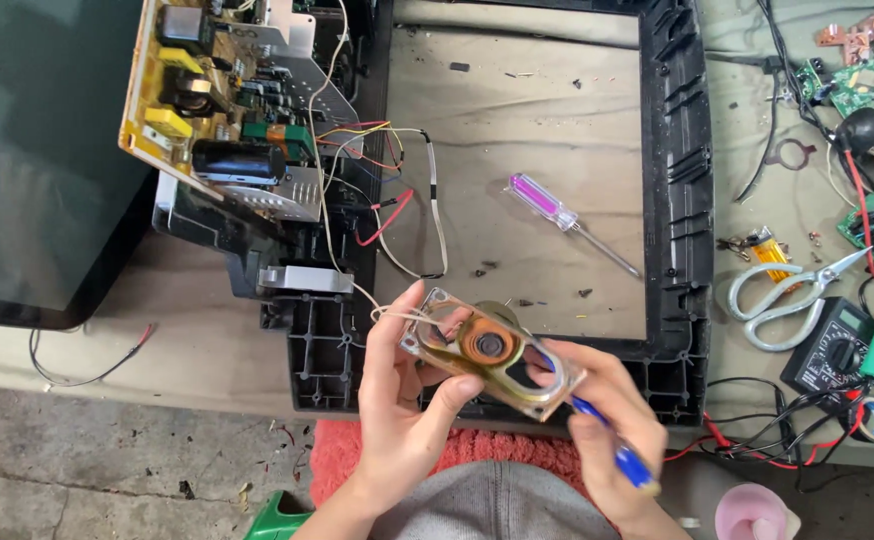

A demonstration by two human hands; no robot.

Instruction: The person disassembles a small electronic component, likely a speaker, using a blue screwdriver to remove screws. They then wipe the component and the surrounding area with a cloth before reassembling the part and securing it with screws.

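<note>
The left hand (pixel 397 400) is gripping an oval speaker (pixel 492 352) by its near end; the right hand (pixel 607 420) is closing around a blue-handled tool (pixel 617 455) while steadying the far end. Thin wires (pixel 397 225) running up beyond the left fingers to the circuit board (pixel 227 95) are risking a snap if pulled taut.

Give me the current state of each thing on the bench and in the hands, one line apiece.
Left hand: gripping the oval speaker.
Oval speaker: lifted off the bench, tilted, wires attached.
Right hand: supporting the speaker, holding a blue-handled tool.
Purple screwdriver: lying loose inside the black frame.
Circuit board: exposed, propped up at a tilt.
Scissors: open, lying flat.
Multimeter: on bench, leads tangled beside it.
</note>
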